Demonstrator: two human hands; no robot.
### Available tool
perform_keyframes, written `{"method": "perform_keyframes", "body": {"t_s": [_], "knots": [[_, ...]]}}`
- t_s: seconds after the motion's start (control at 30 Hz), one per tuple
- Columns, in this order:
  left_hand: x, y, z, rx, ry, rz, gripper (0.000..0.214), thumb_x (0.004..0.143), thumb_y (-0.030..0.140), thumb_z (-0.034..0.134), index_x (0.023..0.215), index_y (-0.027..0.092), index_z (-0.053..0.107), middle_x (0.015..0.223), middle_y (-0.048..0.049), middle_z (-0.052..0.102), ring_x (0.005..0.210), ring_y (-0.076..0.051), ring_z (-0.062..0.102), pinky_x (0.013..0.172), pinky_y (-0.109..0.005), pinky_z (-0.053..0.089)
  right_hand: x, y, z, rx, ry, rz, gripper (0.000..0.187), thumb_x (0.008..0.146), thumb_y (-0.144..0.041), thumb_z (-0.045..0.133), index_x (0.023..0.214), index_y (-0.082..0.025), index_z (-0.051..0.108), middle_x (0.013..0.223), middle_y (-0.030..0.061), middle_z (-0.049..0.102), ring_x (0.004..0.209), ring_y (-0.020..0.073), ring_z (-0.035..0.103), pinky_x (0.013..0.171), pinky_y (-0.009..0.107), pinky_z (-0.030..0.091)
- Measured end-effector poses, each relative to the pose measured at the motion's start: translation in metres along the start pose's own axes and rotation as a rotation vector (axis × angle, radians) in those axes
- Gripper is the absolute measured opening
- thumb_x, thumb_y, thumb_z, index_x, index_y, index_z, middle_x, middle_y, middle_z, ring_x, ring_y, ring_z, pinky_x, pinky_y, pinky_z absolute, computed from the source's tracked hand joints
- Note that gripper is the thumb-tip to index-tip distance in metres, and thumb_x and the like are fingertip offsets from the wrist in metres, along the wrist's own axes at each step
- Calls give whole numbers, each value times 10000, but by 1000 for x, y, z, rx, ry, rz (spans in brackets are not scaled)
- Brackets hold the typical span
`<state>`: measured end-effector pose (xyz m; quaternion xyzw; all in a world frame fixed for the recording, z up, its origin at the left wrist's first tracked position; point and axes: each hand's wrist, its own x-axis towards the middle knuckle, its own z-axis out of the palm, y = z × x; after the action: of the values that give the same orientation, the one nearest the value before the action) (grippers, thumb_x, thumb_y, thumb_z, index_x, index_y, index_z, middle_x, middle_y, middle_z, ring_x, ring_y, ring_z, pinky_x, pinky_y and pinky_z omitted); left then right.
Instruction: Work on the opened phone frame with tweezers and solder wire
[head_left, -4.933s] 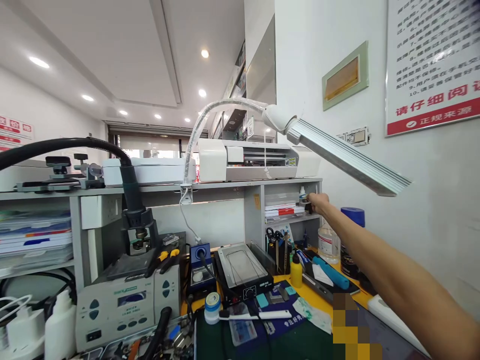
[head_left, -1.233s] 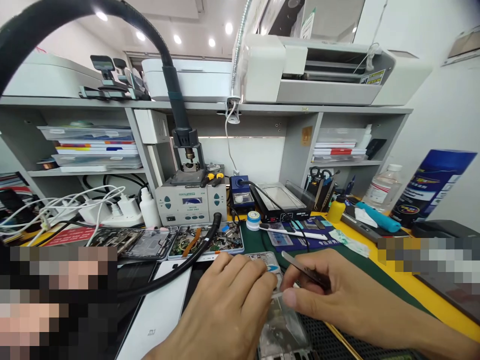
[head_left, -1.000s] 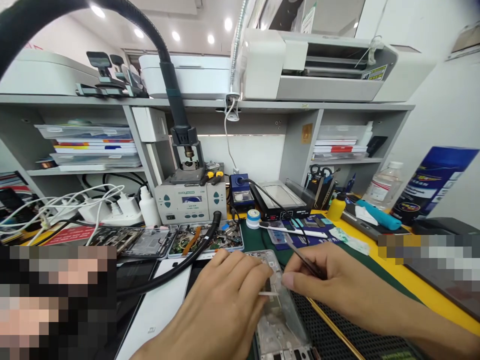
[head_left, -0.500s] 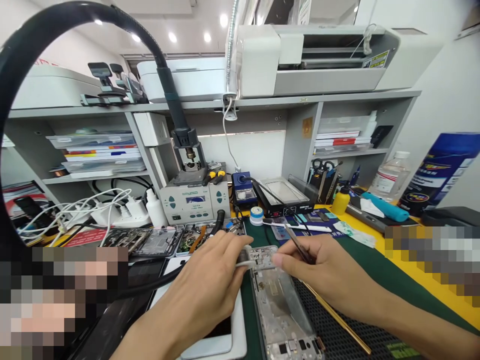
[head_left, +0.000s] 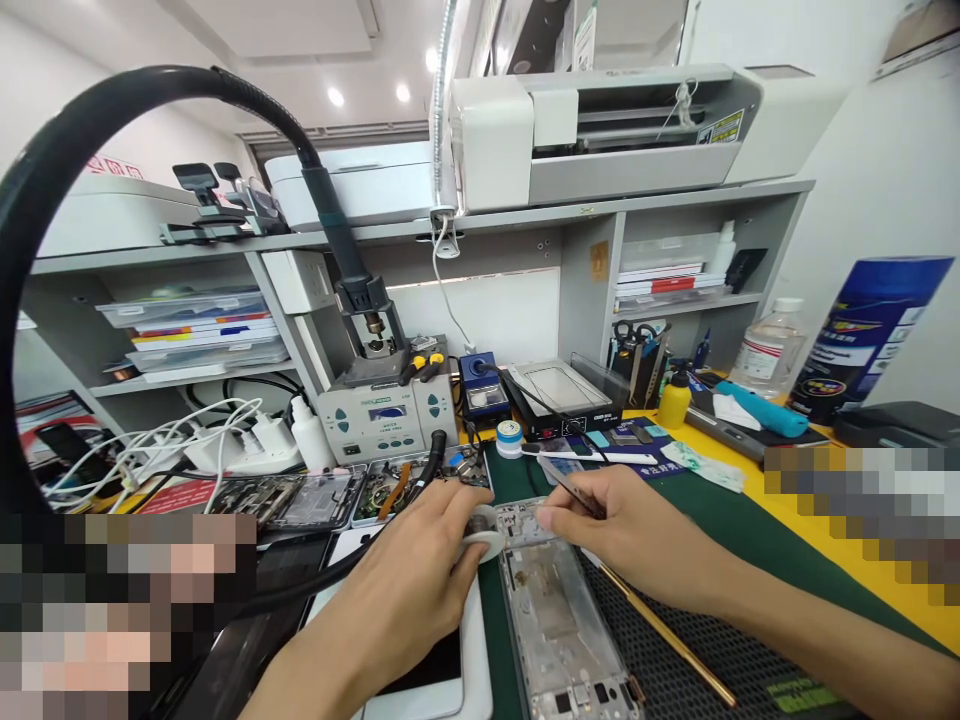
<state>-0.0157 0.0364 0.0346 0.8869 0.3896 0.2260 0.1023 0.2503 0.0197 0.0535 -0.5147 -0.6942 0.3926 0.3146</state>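
An opened phone frame (head_left: 566, 600) lies lengthwise on the green mat, its upper end between my hands. My left hand (head_left: 409, 550) is closed around a small white spool (head_left: 487, 546) at the frame's upper left edge; what is wound on it is hard to make out. Between the fingers of my right hand (head_left: 622, 525) are tweezers (head_left: 571, 488), their metal arms pointing up and left. My right thumb and index finger are pinched at the frame's upper right. Anything thin between these fingertips is too small to see.
A gold-handled slim tool (head_left: 667, 635) lies on the black textured mat (head_left: 705, 660). White devices (head_left: 476, 640) sit under my left forearm. Behind are a hot-air station (head_left: 390, 420), a heating plate (head_left: 562, 395) and a blue-lidded jar (head_left: 509, 438). A black hose (head_left: 22, 230) arches at left.
The view has shifted slightly. The spool has turned, showing more of its white rims, and my right hand sits slightly further left in view. Both hands keep their holds.
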Motion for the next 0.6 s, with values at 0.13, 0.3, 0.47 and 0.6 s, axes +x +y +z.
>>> {"method": "perform_keyframes", "body": {"t_s": [0.13, 0.3, 0.47, 0.6], "knots": [[1, 4, -1, -37, -44, -26, 374, 1101, 123, 573, 1449, 244, 633, 1368, -119, 740, 1264, -334, 763, 1080, -559, 648, 1, 4, -2, -37, -10, 17, 299, 1007, -413, 740, 800, -225, 636, 679, -82, 393, 643, 163, 347, 621, 315, 236], [-1, 5, -3, -94, -83, -23, 399, 1103, 92, 529, 1455, 257, 620, 1370, -93, 730, 1266, -292, 753, 1108, -511, 639, -1, 2, -3, -40, -27, 40, 283, 989, -379, 721, 777, -235, 602, 659, -88, 379, 621, 159, 336, 602, 319, 221], [0, 4, -5, -125, -115, 40, 537, 1015, -43, 474, 1436, 264, 603, 1378, -63, 708, 1331, -250, 696, 1166, -449, 598, -4, -2, -2, 7, -76, 38, 267, 955, -354, 718, 744, -220, 623, 661, -75, 380, 654, 162, 322, 607, 325, 234], [-1, 6, -5, -112, -133, 66, 576, 959, -71, 455, 1409, 257, 601, 1310, -70, 711, 1285, -284, 696, 1121, -496, 611, -6, -4, -1, 70, -62, 9, 297, 953, -426, 741, 758, -221, 647, 671, -77, 363, 664, 164, 296, 617, 326, 232]]}}
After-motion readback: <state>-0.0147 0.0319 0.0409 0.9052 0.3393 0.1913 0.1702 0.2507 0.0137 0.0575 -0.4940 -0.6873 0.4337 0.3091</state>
